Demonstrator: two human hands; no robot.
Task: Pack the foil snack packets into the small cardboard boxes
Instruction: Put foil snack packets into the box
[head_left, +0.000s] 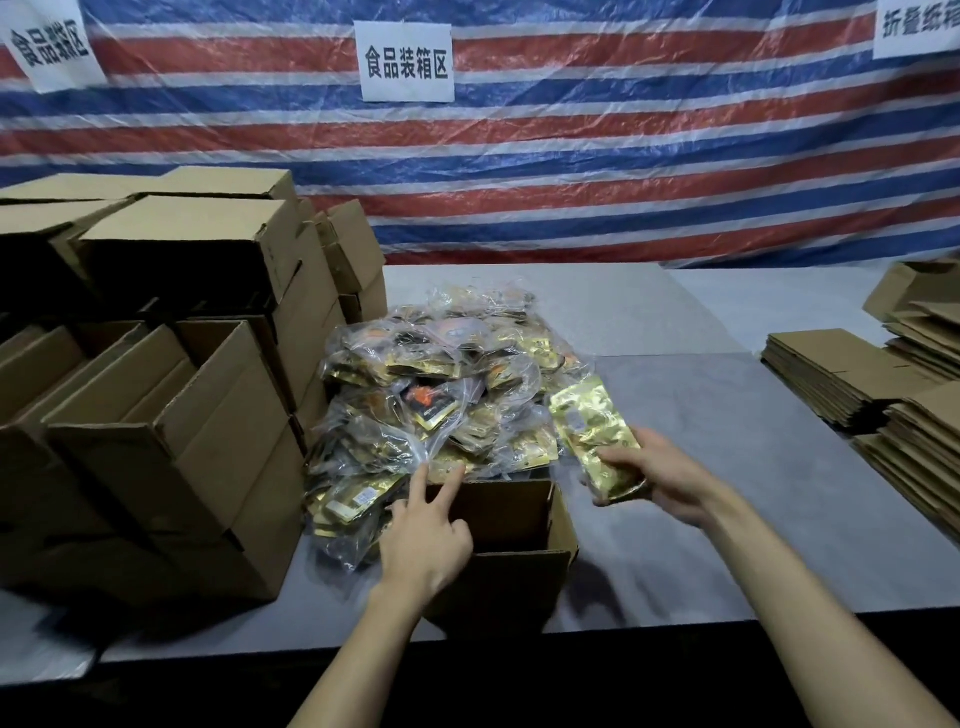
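Observation:
A heap of foil snack packets in clear plastic bags (436, 384) lies mid-table. In front of it stands a small open cardboard box (519, 540). My right hand (660, 478) grips a gold foil packet (592, 431) to the right of the box, above the table. Over the box's left side, my left hand (426, 535) stretches its index and middle fingers toward the near edge of the heap, the other fingers curled; it holds nothing.
Stacked cardboard boxes (171, 395), some with open flaps, fill the left side. Piles of flattened cartons (852, 379) lie at the right. The grey table (727, 467) ends at a dark front edge. A striped tarp with paper signs (407, 61) hangs behind.

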